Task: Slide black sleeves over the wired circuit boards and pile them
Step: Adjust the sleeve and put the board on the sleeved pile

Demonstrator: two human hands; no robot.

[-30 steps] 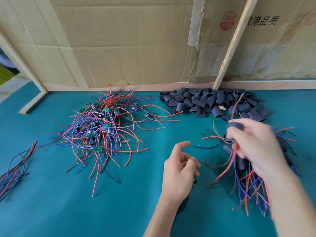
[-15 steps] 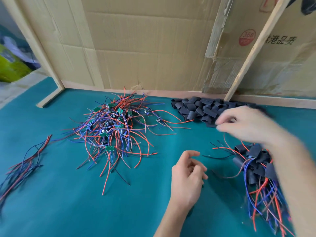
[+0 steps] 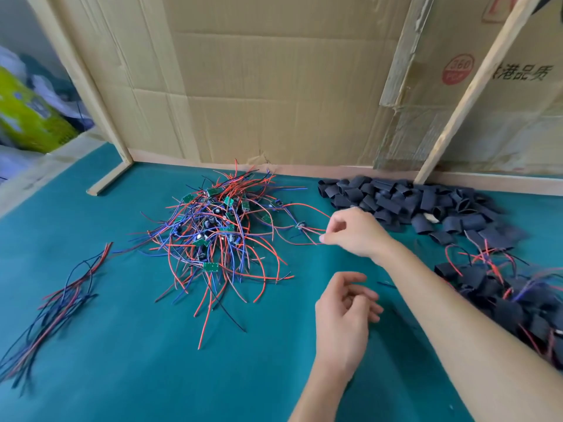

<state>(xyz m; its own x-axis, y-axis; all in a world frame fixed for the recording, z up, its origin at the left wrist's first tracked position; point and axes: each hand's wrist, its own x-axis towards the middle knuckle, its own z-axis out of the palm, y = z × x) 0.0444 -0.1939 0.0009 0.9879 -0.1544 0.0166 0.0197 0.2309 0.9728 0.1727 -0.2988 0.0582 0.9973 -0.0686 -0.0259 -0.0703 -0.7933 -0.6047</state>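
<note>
A tangled heap of small green circuit boards with red and blue wires (image 3: 213, 229) lies at the centre of the green table. A pile of black sleeves (image 3: 405, 202) sits at the back right. Sleeved boards with wires are piled at the right edge (image 3: 502, 287). My right hand (image 3: 353, 231) reaches across to the heap's right side and pinches the red wires of one small board (image 3: 301, 226). My left hand (image 3: 344, 312) hovers above the table in front, fingers loosely curled, holding nothing.
A bundle of loose red and dark wires (image 3: 58, 296) lies at the left. Cardboard walls (image 3: 274, 86) and wooden slats (image 3: 475, 86) close off the back. A yellow-green bag (image 3: 27, 117) sits beyond the table's left corner.
My right hand let go of the sleeved board at the right pile, passed over the black sleeves and moved left to pinch a wire at the heap. The view shifted left.
</note>
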